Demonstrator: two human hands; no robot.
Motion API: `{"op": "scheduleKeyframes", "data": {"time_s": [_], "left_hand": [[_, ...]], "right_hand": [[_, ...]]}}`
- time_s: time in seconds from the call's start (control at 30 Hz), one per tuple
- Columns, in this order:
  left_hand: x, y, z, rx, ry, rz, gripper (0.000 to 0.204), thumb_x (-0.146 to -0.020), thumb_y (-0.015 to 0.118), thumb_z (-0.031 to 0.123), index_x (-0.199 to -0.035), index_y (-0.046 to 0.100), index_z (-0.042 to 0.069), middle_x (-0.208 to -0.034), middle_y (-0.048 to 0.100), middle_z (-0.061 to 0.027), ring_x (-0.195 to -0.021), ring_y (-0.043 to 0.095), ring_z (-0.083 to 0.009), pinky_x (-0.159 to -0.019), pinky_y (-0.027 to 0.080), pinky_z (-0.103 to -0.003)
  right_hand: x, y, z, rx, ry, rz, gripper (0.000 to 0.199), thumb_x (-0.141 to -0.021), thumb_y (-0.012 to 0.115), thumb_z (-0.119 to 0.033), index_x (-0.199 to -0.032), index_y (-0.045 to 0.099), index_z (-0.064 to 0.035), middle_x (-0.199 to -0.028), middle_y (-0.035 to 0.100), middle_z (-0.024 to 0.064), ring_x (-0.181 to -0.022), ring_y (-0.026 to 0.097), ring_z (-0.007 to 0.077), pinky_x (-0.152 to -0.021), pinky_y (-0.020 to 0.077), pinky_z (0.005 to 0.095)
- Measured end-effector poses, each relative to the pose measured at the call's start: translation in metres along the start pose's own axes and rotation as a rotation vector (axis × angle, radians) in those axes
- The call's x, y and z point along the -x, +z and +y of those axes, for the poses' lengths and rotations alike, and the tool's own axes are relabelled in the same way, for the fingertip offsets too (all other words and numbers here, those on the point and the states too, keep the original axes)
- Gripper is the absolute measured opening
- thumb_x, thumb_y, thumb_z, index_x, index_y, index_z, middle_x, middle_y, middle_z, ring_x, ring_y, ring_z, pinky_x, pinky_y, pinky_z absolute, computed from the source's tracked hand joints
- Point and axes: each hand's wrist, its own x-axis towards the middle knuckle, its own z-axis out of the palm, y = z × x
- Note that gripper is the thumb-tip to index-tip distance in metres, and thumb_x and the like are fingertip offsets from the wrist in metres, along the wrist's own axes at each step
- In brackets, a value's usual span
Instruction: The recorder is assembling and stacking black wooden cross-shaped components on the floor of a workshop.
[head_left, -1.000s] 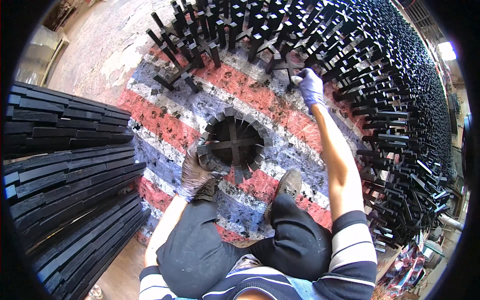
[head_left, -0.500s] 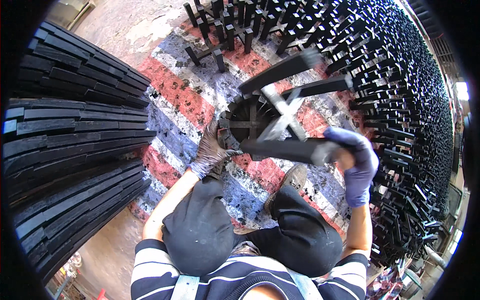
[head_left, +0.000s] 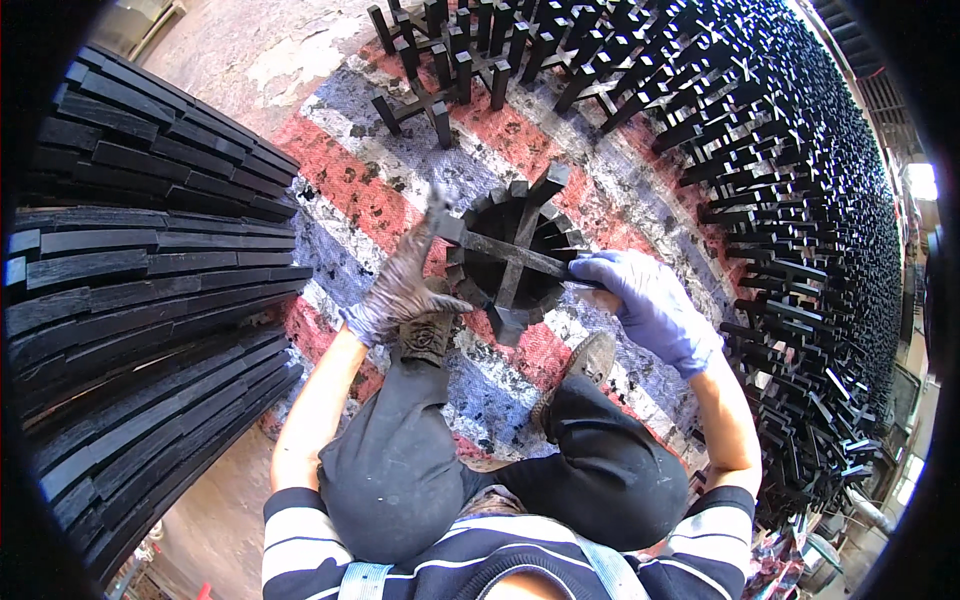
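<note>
A black wooden cross-braced stand (head_left: 516,258) with legs at the ends of its bars sits over a round ring of black wooden pieces (head_left: 477,212) on the mat between my feet. My right hand (head_left: 650,305), in a purple glove, is closed around the stand's right leg, which its fingers mostly cover. At the stand's left leg is my left hand (head_left: 395,290), in a dark-stained glove. Its thumb is stretched out and its fingers reach up along that leg, slightly blurred. Whether they touch the wood I cannot tell.
Stacks of black wooden strips (head_left: 150,250) rise on the left. Many black cross-braced stands (head_left: 790,270) crowd the far side and right, with one separate stand (head_left: 415,112) nearer at the top. A striped, stained mat (head_left: 350,185) lies beneath my shoes.
The tilted stand has come down and turned level over the ring. My right hand has moved left with it. My left hand has shifted slightly left, its fingers reaching further up.
</note>
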Motion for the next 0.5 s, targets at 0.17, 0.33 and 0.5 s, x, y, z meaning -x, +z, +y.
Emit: {"op": "scheduleKeyframes", "data": {"time_s": [0.17, 0.33, 0.5], "left_hand": [[-0.001, 0.010, 0.002, 0.225, -0.054, 0.093, 0.095, -0.045, 0.083, 0.028, -0.125, 0.037, 0.007, -0.126, 0.044, -0.0098, -0.116, 0.042, -0.0264, -0.097, 0.035, -0.035], [0.022, 0.017, 0.005, 0.303, -0.072, 0.286, 0.087, -0.047, 0.083, 0.016, -0.123, 0.042, 0.005, -0.121, 0.049, -0.0094, -0.112, 0.047, -0.0222, -0.096, 0.037, -0.031], [0.018, 0.007, 0.025, 0.136, -0.148, 0.240, 0.088, -0.046, 0.084, 0.016, -0.123, 0.043, 0.002, -0.110, 0.055, -0.0139, -0.103, 0.053, -0.0239, -0.089, 0.042, -0.032]], "right_hand": [[-0.019, -0.028, -0.002, -0.494, 0.165, -0.108, 0.066, -0.069, 0.072, -0.021, -0.128, 0.043, -0.0141, -0.111, 0.058, 0.0074, -0.082, 0.059, 0.0162, -0.075, 0.0470, 0.0297], [-0.103, -0.025, 0.052, -0.305, 0.334, 0.026, 0.046, -0.084, 0.057, -0.028, -0.127, 0.045, -0.0164, -0.096, 0.063, 0.0045, -0.077, 0.059, 0.0100, -0.071, 0.0504, 0.0272], [-0.208, 0.048, 0.107, 0.063, -0.038, 0.014, 0.066, -0.077, 0.065, -0.029, -0.134, 0.031, -0.0256, -0.106, 0.059, 0.0111, -0.089, 0.060, 0.0239, -0.079, 0.0479, 0.0329]]}}
